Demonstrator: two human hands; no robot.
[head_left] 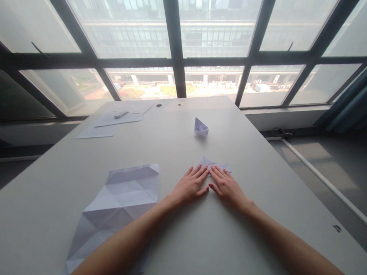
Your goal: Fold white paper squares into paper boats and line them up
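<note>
Both my hands lie flat on a small folded piece of white paper (216, 164) in the middle of the grey table (261, 186). My left hand (191, 185) has its fingers stretched out, fingertips pressing the paper's left part. My right hand (227, 185) lies beside it, fingers straight and pressing the right part. Most of the folded piece is hidden under the fingers; only its pointed far edge shows. A finished paper boat (201, 127) stands farther back on the table.
A large creased, unfolded sheet (118, 208) lies at my left, partly under my left forearm. Flat sheets (110, 123) and a white pen-like object (120, 114) lie at the far left. Large windows run behind the table; floor lies to the right.
</note>
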